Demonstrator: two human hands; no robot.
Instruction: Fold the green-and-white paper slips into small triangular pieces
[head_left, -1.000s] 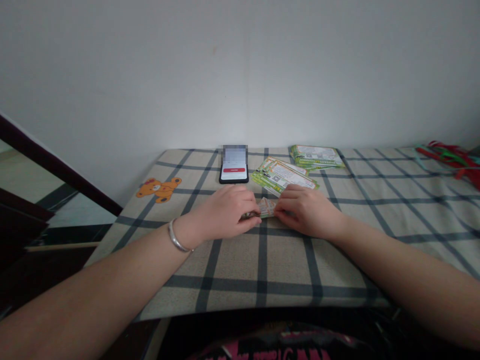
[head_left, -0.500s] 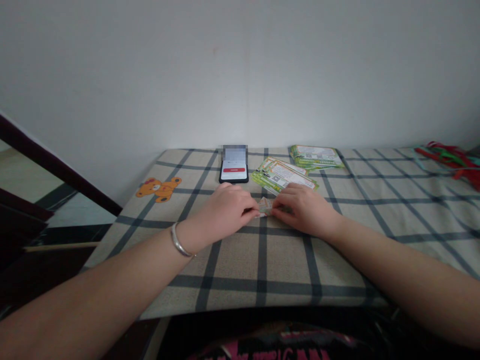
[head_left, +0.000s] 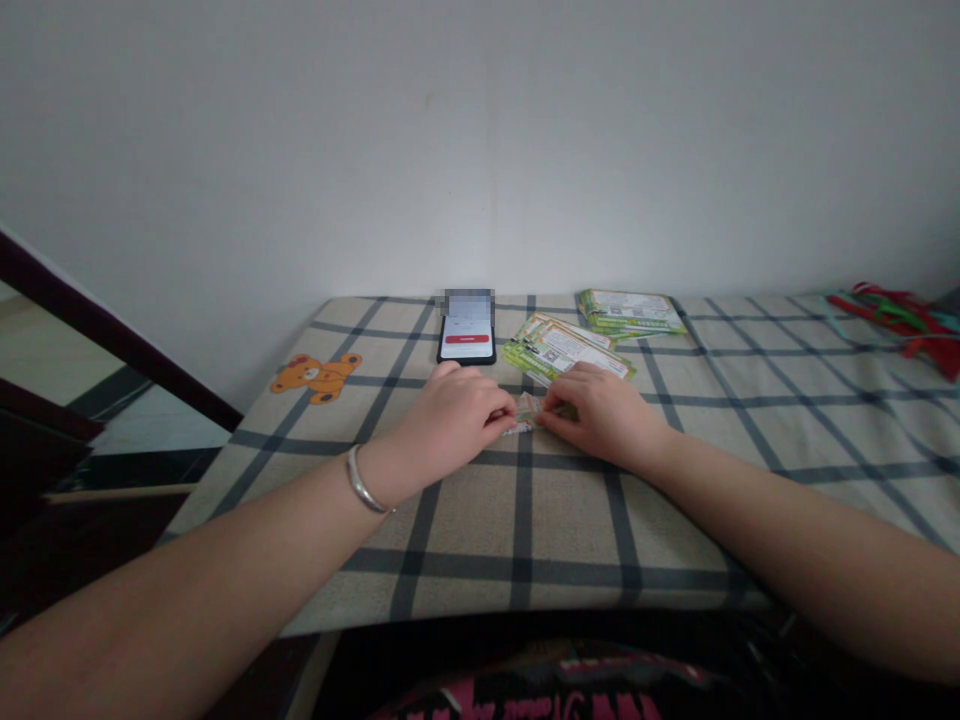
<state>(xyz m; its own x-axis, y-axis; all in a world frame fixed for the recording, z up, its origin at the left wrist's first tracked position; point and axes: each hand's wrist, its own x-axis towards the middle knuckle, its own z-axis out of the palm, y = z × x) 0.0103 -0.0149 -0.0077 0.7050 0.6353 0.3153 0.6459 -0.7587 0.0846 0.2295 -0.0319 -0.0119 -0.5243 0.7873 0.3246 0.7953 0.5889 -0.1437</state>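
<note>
Between my two hands is a small folded piece of printed paper, with a pointed top edge. My left hand, with a silver bangle on the wrist, pinches its left side with thumb and fingers. On the opposite side, my right hand grips the paper the same way. Fingers cover much of the paper, so its full shape is hidden. Just beyond my right hand lies a fanned pile of green and white printed leaflets. A second stack of leaflets rests farther back by the wall.
A phone with a lit screen lies behind my left hand. An orange bear cutout is at the left on the checked tablecloth. Red and green items lie at the far right. The white wall borders the table's back.
My right fingers have shifted slightly left along the paper, and a white edge shows at its lower side. Both hands still pinch it in nearly the same place.
</note>
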